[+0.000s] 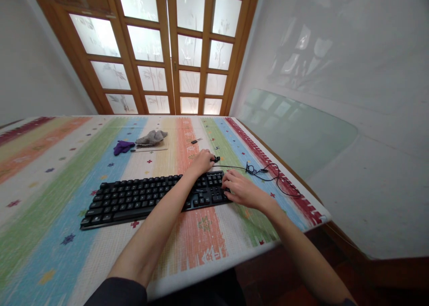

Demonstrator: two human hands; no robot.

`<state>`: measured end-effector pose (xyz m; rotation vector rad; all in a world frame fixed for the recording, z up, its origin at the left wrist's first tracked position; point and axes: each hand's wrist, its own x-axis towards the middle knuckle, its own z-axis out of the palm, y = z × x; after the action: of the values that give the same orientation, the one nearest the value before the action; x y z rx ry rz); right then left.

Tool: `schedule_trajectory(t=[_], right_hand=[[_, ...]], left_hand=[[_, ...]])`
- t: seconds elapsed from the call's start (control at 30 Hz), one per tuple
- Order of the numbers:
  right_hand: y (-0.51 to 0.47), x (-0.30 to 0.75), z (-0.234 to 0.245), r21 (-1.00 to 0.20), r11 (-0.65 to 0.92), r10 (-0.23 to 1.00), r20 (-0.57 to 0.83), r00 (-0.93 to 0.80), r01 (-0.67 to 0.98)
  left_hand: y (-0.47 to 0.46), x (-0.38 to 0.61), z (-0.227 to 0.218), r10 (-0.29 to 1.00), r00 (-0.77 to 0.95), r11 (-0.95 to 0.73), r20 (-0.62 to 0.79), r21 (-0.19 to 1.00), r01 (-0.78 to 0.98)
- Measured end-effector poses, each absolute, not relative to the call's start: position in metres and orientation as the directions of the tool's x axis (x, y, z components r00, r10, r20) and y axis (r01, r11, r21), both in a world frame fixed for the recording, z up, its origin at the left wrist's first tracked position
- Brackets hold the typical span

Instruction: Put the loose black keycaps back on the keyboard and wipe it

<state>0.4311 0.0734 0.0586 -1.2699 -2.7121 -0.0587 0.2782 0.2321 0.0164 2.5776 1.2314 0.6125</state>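
A black keyboard [134, 199] lies slantwise on the striped tablecloth, its cable running off to the right. My left arm crosses over it. Just beyond its far edge, my left hand [203, 162] has its fingers closed at some small black pieces [216, 158] that look like keycaps; how many it holds is hidden. At the keyboard's right end, my right hand [244, 189] curls its thumb and fingers over the number-pad keys and touches them. Some key places near there look bare, though the detail is too small to be sure.
The thin black cable [258, 171] lies tangled at the right. Farther back are a purple cloth [124, 147], a grey cloth [152, 138], a thin stick [149, 150] and a small black tool with wire-like ends [195, 141]. A wall borders the table's right side.
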Motion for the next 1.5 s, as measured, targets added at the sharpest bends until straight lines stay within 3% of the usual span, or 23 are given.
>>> schedule_trajectory(t=[0.3,0.63,0.97,1.23,1.4,1.5], right_hand=[[0.08,0.427,0.06,-0.1,0.672,0.74,0.145,-0.657,0.734],[0.051,0.424,0.049,-0.001,0.596,0.797,0.124,-0.591,0.803],[0.047,0.425,0.047,-0.126,0.536,0.84,0.175,-0.513,0.835],[0.076,0.448,0.055,-0.372,0.56,0.826,0.322,-0.463,0.74],[0.129,0.457,0.051,-0.291,0.508,0.83,0.416,-0.37,0.811],[0.158,0.452,0.042,-0.189,0.473,0.845,0.372,-0.384,0.86]], left_hand=[[0.232,0.28,0.018,0.767,0.579,-0.641,0.277,0.366,0.675],[0.232,0.282,0.018,0.749,0.603,-0.661,0.275,0.358,0.659],[0.229,0.283,0.023,0.748,0.605,-0.661,0.272,0.385,0.644],[0.217,0.264,0.04,0.72,0.617,-0.691,0.318,0.414,0.593],[0.188,0.235,0.043,0.677,0.668,-0.724,0.31,0.441,0.53],[0.165,0.225,0.04,0.638,0.709,-0.745,0.302,0.475,0.468]])
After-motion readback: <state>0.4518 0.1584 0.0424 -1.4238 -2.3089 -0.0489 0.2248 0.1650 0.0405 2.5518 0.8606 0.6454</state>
